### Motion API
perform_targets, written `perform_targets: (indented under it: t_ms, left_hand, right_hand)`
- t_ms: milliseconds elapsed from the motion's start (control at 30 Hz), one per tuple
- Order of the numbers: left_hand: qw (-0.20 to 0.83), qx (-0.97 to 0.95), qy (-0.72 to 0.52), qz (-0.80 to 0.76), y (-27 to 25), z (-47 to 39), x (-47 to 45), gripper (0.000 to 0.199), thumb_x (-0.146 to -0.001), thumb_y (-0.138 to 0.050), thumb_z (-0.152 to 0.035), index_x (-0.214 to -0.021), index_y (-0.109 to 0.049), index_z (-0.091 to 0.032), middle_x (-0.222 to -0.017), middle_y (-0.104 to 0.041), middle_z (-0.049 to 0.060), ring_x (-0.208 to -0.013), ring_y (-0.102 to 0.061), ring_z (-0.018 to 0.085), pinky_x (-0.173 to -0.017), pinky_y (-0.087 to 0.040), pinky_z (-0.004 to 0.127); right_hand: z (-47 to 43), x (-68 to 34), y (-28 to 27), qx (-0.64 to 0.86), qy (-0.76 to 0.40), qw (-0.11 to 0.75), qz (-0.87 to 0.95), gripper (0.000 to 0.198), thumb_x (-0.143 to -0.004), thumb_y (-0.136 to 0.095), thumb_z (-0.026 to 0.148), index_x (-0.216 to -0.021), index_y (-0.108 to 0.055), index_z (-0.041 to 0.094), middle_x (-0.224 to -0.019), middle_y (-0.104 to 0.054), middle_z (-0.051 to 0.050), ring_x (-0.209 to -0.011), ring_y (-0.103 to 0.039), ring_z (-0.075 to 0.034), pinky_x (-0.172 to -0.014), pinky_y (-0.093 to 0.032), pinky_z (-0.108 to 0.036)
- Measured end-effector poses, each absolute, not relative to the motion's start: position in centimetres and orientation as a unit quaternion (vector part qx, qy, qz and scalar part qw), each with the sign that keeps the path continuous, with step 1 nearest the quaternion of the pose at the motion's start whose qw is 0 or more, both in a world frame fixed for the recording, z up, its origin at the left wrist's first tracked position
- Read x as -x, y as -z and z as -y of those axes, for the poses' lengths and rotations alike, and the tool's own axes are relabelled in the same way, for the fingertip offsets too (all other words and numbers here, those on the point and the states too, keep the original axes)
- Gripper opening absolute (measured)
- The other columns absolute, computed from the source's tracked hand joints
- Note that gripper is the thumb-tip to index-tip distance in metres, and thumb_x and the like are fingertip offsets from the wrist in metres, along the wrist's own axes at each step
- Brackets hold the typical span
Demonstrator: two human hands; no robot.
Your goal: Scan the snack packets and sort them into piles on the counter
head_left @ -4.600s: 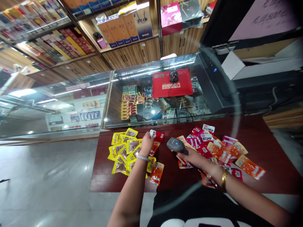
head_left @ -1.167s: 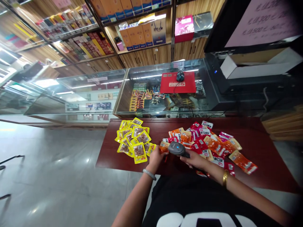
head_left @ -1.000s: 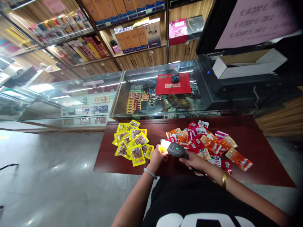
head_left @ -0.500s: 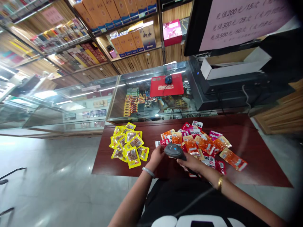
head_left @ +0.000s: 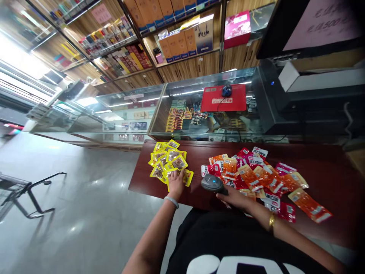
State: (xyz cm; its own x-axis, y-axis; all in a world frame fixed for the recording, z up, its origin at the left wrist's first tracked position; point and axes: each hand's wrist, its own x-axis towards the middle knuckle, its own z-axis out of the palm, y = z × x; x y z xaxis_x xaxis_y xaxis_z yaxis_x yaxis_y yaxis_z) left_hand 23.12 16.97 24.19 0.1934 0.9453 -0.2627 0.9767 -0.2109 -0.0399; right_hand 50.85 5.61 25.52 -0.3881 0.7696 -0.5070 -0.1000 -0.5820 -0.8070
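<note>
My right hand point(head_left: 234, 198) is wrapped round the handle of a dark grey barcode scanner point(head_left: 212, 183), held above the table's front part. The scanner's head points left, with a small blue light on top. Over on the left, my left hand point(head_left: 176, 184) lies on the front of a pile of yellow snack packets point(head_left: 172, 155), fingers stretched out over the nearest packet and hiding part of it. Orange snack packets point(head_left: 251, 177) and red snack packets point(head_left: 286, 211) lie in a loose heap beyond and right of the scanner.
The dark red table point(head_left: 196, 150) meets a glass display counter point(head_left: 159, 110) bearing a red mat point(head_left: 239, 102) and a computer mouse point(head_left: 226, 90). A monitor point(head_left: 273, 34) and white box point(head_left: 313, 82) stand at the right. A cart point(head_left: 31, 194) is on the floor at left.
My left hand has moved left from beside the scanner onto the yellow packets. My right hand still holds the scanner. The camera view has shifted left.
</note>
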Motion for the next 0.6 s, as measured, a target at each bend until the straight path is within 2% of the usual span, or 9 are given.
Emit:
perform_targets:
  t_ms: [167, 233, 367, 533, 600]
  left_hand:
    - [0.025, -0.717, 0.072, -0.693, -25.0, -18.2, -18.3, 0.061, -0.078, -0.066, -0.044, -0.129, -0.053, -0.014, -0.127, -0.054, 0.019, -0.118, -0.049, 0.033, -0.098, -0.039, 0.041]
    - [0.045, -0.682, 0.092, -0.724, -24.7, -17.8, -16.2, 0.061, -0.077, -0.066, -0.052, -0.121, -0.056, -0.011, -0.119, -0.058, 0.021, -0.115, -0.053, 0.034, -0.094, -0.041, 0.041]
    - [0.164, -0.636, 0.129, -0.743, -23.3, -16.7, -13.6, 0.062, -0.073, -0.067, -0.057, -0.114, -0.055, -0.012, -0.111, -0.065, 0.020, -0.106, -0.060, 0.034, -0.083, -0.045, 0.038]
    - [0.298, -0.596, 0.072, -0.742, -21.7, -16.8, -12.4, 0.033, -0.081, -0.062, -0.045, -0.104, -0.057, -0.021, -0.107, -0.071, 0.012, -0.099, -0.066, 0.027, -0.072, -0.045, 0.029]
    - [0.337, -0.598, 0.030, -0.727, -21.2, -17.0, -12.1, 0.030, -0.081, -0.063, -0.039, -0.106, -0.058, -0.023, -0.104, -0.072, 0.009, -0.097, -0.068, 0.025, -0.072, -0.046, 0.028]
  right_hand:
    - [-6.3, -47.3, -25.9, 0.504, -0.722, 0.324, 0.345, 0.057, -0.073, -0.067, 0.070, -0.096, -0.050, 0.021, -0.048, -0.048, 0.010, -0.037, -0.042, -0.009, -0.041, -0.033, -0.022]
    - [-6.7, -45.4, -25.8, 0.499, -0.721, 0.333, 0.347, 0.054, -0.075, -0.067, 0.068, -0.097, -0.051, 0.021, -0.049, -0.048, 0.010, -0.038, -0.041, -0.008, -0.041, -0.034, -0.021]
    - [-7.7, -41.8, -25.6, 0.500, -0.714, 0.317, 0.374, 0.060, -0.073, -0.070, 0.066, -0.107, -0.054, 0.019, -0.049, -0.047, 0.010, -0.038, -0.042, -0.008, -0.040, -0.034, -0.021]
    - [-8.7, -39.7, -26.6, 0.530, -0.690, 0.299, 0.392, 0.070, -0.069, -0.071, 0.069, -0.115, -0.055, 0.017, -0.054, -0.049, 0.009, -0.038, -0.041, -0.007, -0.038, -0.034, -0.021]
    - [-8.9, -39.8, -27.3, 0.546, -0.681, 0.293, 0.391, 0.073, -0.070, -0.070, 0.069, -0.119, -0.053, 0.018, -0.054, -0.049, 0.009, -0.038, -0.041, -0.007, -0.038, -0.034, -0.021]
